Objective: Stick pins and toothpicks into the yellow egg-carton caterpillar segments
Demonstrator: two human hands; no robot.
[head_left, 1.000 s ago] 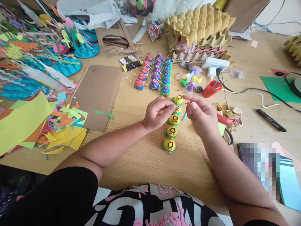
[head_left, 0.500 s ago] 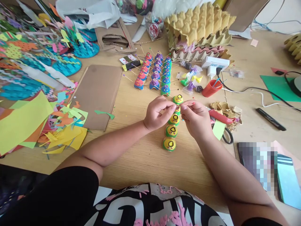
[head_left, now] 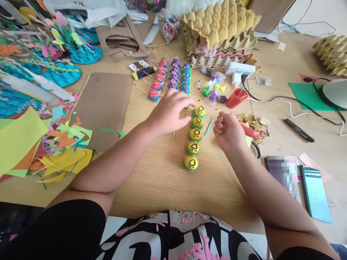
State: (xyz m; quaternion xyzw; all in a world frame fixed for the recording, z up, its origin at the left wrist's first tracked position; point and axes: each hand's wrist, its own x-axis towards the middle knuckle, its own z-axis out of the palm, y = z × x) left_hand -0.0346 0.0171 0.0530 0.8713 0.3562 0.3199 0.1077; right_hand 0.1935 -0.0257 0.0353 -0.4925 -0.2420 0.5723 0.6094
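Observation:
A strip of egg-carton cups (head_left: 195,135), painted yellow with green rims, runs lengthwise between my hands. Its cups carry dark rings and small coloured dots. My left hand (head_left: 169,112) is just left of its far end, thumb and fingers apart, over some thin sticks (head_left: 175,135) lying on the table. A small red ball shows by the left thumb; whether the hand touches it, I cannot tell. To the right of the strip, my right hand (head_left: 230,133) is closed with curled fingers, and what it holds, if anything, is hidden. A blue pointed tool (head_left: 208,126) lies between strip and right hand.
Finished-looking red (head_left: 156,85), purple (head_left: 173,75) and blue-green cup strips (head_left: 185,77) stand beyond my left hand. Rightward are a red cup (head_left: 236,98), a power strip (head_left: 240,68) and cables. Paper scraps (head_left: 65,159) and cardboard (head_left: 100,108) lie left; egg trays (head_left: 221,25) are stacked behind.
My hands, together over the strip before, have moved apart. The left went left and opened; the right stays at the right, curled. The far yellow cups and the blue tool now show.

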